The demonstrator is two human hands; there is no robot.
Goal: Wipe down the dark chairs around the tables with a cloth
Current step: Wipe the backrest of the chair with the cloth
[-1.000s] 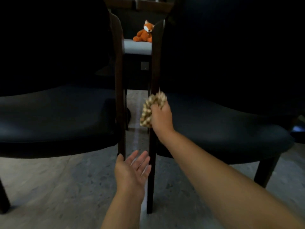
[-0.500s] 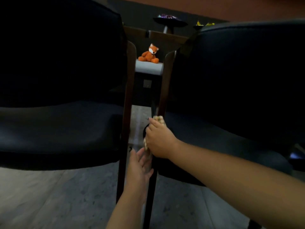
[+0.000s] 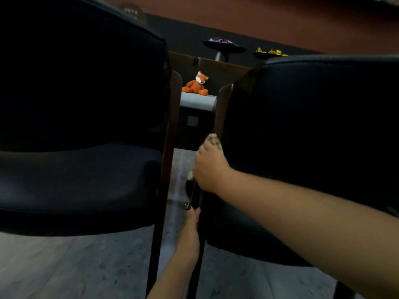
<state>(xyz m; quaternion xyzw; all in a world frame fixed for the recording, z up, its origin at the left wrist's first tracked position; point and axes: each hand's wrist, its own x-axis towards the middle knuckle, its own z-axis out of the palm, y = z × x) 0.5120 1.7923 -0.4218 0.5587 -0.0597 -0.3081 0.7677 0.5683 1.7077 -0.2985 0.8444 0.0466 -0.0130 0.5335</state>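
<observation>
1. Your right hand [image 3: 208, 169] grips the cloth [image 3: 214, 140] against the front leg [image 3: 218, 117] of the dark chair [image 3: 313, 147] at three o'clock.
2. Your left hand [image 3: 191, 231], at six o'clock, reaches straight-fingered to that leg lower down; whether it grips is unclear.
3. Keep the cloth wrapped round the wood and stroke its full length.
4. Steady the chair from below.
</observation>
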